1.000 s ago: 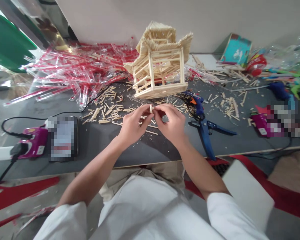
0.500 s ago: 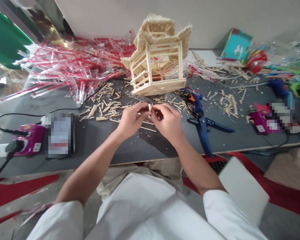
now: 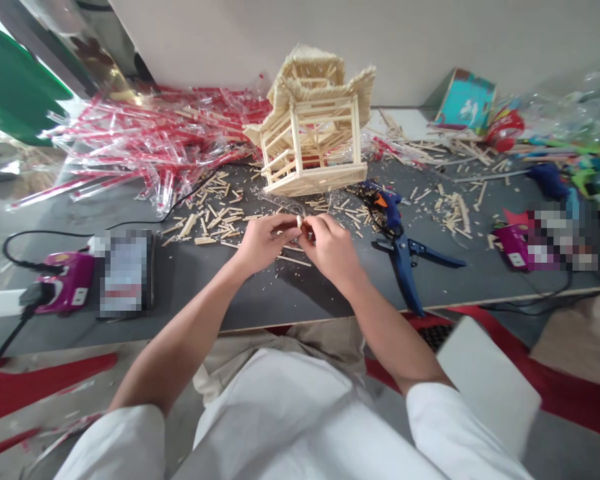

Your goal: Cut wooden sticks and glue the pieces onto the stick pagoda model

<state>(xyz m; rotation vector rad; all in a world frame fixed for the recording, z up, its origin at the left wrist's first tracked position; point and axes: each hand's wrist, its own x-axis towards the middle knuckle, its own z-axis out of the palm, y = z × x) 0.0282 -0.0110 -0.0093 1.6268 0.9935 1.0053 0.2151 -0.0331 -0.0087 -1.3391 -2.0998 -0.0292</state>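
My left hand (image 3: 264,241) and my right hand (image 3: 331,248) meet over the middle of the grey table (image 3: 190,287). Both pinch a small pale wooden stick piece (image 3: 299,221) between thumb and fingertips. Directly behind the hands stands a wooden stick pavilion model (image 3: 314,127) with a tiered roof. Cut stick pieces (image 3: 213,217) lie scattered on the table to the left of the hands.
Blue cutting pliers (image 3: 405,257) and a blue glue gun (image 3: 387,203) lie to the right of my hands. A heap of red and clear wrappers (image 3: 150,143) fills the back left. Purple devices (image 3: 67,287) with cables sit at the left, and another (image 3: 517,243) at the right.
Both hands stay together on the small stick piece, shifting slightly left and toward me. The view wobbles a little; nothing is let go.
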